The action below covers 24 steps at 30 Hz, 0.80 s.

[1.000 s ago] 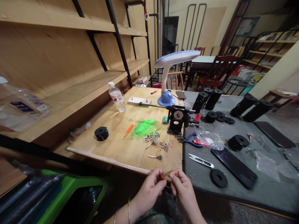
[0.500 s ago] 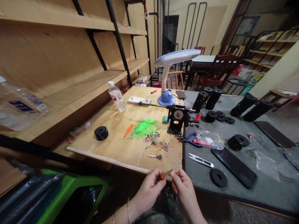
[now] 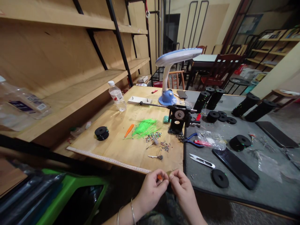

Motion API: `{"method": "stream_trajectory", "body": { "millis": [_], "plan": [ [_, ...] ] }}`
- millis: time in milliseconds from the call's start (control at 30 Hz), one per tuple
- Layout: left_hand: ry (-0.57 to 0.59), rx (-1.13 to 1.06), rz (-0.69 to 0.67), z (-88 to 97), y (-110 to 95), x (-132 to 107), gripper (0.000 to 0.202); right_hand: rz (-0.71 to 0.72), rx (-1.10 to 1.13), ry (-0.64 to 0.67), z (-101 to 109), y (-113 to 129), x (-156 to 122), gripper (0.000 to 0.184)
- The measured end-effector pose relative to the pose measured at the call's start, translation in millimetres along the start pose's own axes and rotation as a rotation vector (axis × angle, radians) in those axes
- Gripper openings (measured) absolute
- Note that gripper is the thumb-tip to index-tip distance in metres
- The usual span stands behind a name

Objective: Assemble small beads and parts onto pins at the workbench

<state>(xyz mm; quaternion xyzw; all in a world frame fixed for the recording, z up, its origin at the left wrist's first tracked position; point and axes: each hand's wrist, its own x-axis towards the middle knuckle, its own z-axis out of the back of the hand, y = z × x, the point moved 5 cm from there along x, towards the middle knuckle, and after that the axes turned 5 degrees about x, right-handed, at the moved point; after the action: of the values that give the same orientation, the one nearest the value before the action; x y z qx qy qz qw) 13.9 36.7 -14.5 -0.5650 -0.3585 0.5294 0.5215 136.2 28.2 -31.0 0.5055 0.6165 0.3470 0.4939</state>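
Note:
At the table's front edge, my left hand (image 3: pixel 154 189) is closed, its fingers curled round a small orange piece (image 3: pixel 159 177) whose kind I cannot make out. My right hand (image 3: pixel 182 189) is pinched beside it, the fingertips of both hands nearly meeting. What the right fingertips grip is too small to name. Just beyond the hands lie a small grey-tipped brush-like piece (image 3: pixel 160 157), a scatter of tiny coloured beads (image 3: pixel 153 136) and a heap of bright green strands (image 3: pixel 145 127). An orange-handled tool (image 3: pixel 129 130) lies left of the strands.
A black hand-cranked winder (image 3: pixel 177 120) stands mid-table under a blue-and-white lamp (image 3: pixel 167 97). On the grey mat to the right are thread snips (image 3: pixel 202 160), a phone (image 3: pixel 235 168), blue-handled pliers (image 3: pixel 191 137) and black foam spools (image 3: pixel 219 178). A plastic bottle (image 3: pixel 117 97) stands at left.
My two hands have drawn closer, the fingertips now almost touching. The left hand has turned slightly and its thumb has come across toward the right. Things on the table have stayed put.

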Motion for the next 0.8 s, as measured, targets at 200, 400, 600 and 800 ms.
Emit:
{"method": "stream_trajectory", "body": {
  "millis": [200,400,600,800],
  "plan": [
    [0.041,0.03,-0.026,5.1,-1,2,0.016,-0.005,-0.076,0.127,1,12,1,0.04],
    [-0.01,-0.121,-0.055,20.6,-7,10,0.017,0.012,-0.256,0.127,1,13,1,0.028],
    [-0.14,-0.298,0.055,29.1,-8,20,0.029,0.049,-0.314,0.079,-2,18,-3,0.022],
    [-0.192,-0.248,0.05,57.6,-5,22,0.017,0.025,-0.232,0.052,14,15,-5,0.027]
  ]
}}
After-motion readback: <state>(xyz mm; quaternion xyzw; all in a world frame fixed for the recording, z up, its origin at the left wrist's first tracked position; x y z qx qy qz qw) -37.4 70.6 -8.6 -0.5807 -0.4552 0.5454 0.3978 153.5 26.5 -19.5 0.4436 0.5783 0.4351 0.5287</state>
